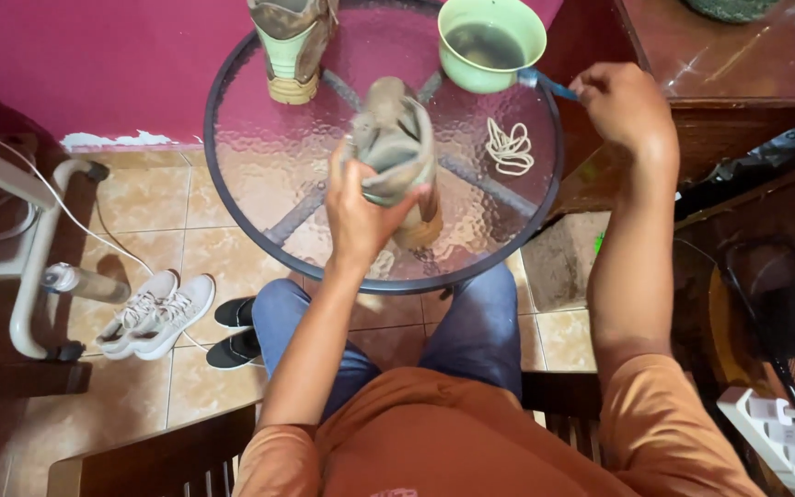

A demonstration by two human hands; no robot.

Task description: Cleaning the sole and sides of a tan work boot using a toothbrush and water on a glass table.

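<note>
My left hand (361,207) grips a tan boot (397,152) and holds it upright over the round glass table (259,175). My right hand (623,101) is closed on a blue-handled brush (545,85), whose head end reaches the rim of a green bowl (491,41) filled with dark water. A second boot (293,46) stands on the far side of the table. A coiled pale shoelace (509,147) lies on the glass to the right of the held boot.
White sneakers (158,315) and black slippers (236,331) lie on the tiled floor to the left of my knees. A white metal frame (34,248) stands at the left. A dark wooden cabinet (720,55) sits at the right. A power strip (779,428) is at the lower right.
</note>
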